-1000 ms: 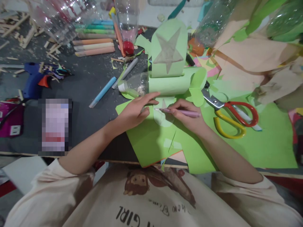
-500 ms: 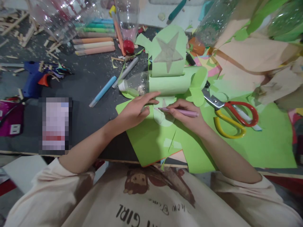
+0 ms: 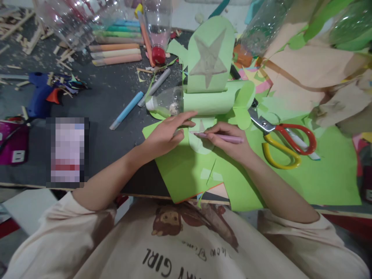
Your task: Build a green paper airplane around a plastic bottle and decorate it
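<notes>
A plastic bottle wrapped in light green paper (image 3: 207, 104) lies on its side, its white cap (image 3: 150, 103) to the left. A paper wing with a grey star (image 3: 208, 58) rises from its far side. The near wing (image 3: 200, 146), with faint star lines, lies towards me. My right hand (image 3: 229, 139) is closed around a pink marker (image 3: 226, 137), its tip at the near wing's left part. My left hand (image 3: 167, 133) rests with fingers stretched and apart, index finger on the wrapped bottle and thumb near the wing's left edge. Its palm side is hidden.
Green paper sheets (image 3: 328, 174) lie under the work. Scissors with red and yellow handles (image 3: 283, 155) sit at right. Blue (image 3: 128, 109) and grey markers, a blue glue gun (image 3: 39, 95) and a blurred phone-like object (image 3: 68, 151) lie left. Bottles (image 3: 157, 27) and wood scraps stand behind.
The starred far wing now reaches higher and stands out larger in view. Both hands and the pink marker stay nearly where they were; the view has shifted very slightly.
</notes>
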The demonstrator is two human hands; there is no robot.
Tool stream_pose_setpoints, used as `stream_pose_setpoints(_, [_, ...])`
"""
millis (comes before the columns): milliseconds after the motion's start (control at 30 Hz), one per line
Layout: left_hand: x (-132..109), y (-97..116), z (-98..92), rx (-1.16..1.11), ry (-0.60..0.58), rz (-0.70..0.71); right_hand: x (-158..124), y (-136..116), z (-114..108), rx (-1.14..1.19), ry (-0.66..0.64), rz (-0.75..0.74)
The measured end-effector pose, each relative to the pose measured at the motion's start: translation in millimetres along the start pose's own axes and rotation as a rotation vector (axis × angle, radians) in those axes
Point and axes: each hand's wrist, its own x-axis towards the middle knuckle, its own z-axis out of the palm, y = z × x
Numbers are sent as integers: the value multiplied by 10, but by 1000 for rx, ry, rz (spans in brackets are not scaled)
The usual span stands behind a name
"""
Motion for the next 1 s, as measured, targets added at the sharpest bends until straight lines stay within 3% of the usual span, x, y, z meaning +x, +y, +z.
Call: stream_pose_setpoints(1000, [-13, 1, 6, 31, 20, 26, 2, -3, 1, -7, 58, 7])
